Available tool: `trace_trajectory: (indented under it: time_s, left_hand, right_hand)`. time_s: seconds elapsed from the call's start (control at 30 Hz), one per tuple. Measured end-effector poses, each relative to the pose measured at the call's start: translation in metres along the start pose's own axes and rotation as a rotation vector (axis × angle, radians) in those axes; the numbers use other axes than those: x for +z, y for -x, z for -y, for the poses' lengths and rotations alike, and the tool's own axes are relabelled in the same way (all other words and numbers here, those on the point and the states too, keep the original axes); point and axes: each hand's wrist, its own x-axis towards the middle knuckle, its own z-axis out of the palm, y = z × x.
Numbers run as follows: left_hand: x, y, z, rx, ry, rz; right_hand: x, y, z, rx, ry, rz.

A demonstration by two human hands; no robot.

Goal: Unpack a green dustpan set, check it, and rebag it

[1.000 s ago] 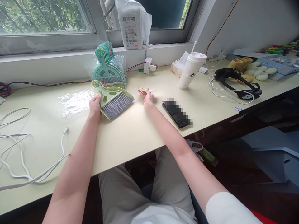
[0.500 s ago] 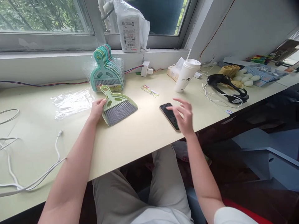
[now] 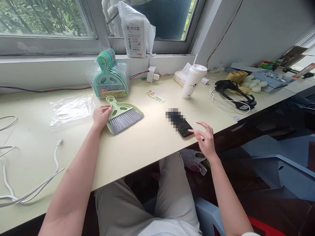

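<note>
A small green dustpan and brush set (image 3: 124, 113) with grey bristles lies on the table. My left hand (image 3: 101, 117) is closed on the left edge of it, beside the handle. My right hand (image 3: 205, 139) has its fingers apart at the lower right corner of a phone (image 3: 185, 129), with a fingertip at the screen. The phone lies flat near the table's front edge, its upper part blurred by pixels. Behind the green set stands a row of wrapped teal dustpan sets (image 3: 110, 78). A printed label strip (image 3: 156, 97) lies between the set and the cup.
A white cup with a straw (image 3: 194, 82) stands behind the phone, near a tissue box (image 3: 180, 78). A black headset (image 3: 235, 95) with a white cable is at the right. Clear plastic wrap (image 3: 71, 109) and white cables (image 3: 31, 196) lie at the left.
My right hand has moved right and down, from over the phone to its lower right corner. The phone's screen is now lit. My left hand still holds the green set.
</note>
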Motion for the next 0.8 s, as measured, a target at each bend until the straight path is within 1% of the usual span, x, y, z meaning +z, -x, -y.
trace_trajectory:
  time_s: [0.07, 0.13, 0.2, 0.23, 0.3, 0.4, 0.5, 0.53, 0.57, 0.63, 0.7, 0.8]
  left_hand:
    - [-0.002, 0.003, -0.001, -0.041, 0.055, 0.013]
    - [-0.003, 0.006, 0.0, -0.084, 0.142, 0.023]
    - [-0.002, 0.011, -0.001, -0.107, 0.239, 0.018]
    - [-0.001, 0.014, -0.001, -0.114, 0.289, 0.013]
    - [0.002, 0.02, -0.005, -0.135, 0.375, 0.007]
    - [0.008, 0.031, -0.013, -0.167, 0.433, -0.009]
    - [0.008, 0.042, -0.02, -0.153, 0.425, 0.017]
    - [0.007, 0.044, -0.021, -0.136, 0.416, 0.041]
    - [0.006, 0.046, -0.021, -0.116, 0.41, 0.063]
    - [0.003, 0.047, -0.021, -0.082, 0.409, 0.079]
    - [0.003, 0.043, -0.02, -0.066, 0.411, 0.06]
    - [0.007, 0.036, -0.019, -0.051, 0.398, 0.018]
  right_hand:
    - [0.001, -0.005, 0.014, 0.026, -0.078, -0.101]
    - [0.006, -0.015, 0.036, 0.032, -0.152, -0.178]
    - [0.019, -0.032, 0.066, -0.012, -0.219, -0.169]
    - [0.03, -0.042, 0.083, -0.05, -0.251, -0.138]
    - [0.058, -0.065, 0.12, -0.156, -0.29, -0.006]
    - [0.114, -0.1, 0.172, -0.26, -0.251, 0.232]
    - [0.169, -0.126, 0.211, -0.29, -0.128, 0.373]
    - [0.183, -0.131, 0.22, -0.307, -0.096, 0.402]
    - [0.195, -0.134, 0.226, -0.313, -0.067, 0.405]
    - [0.209, -0.135, 0.232, -0.31, -0.033, 0.37]
    - [0.212, -0.133, 0.231, -0.292, -0.018, 0.333]
    - [0.208, -0.129, 0.225, -0.24, 0.0, 0.319]
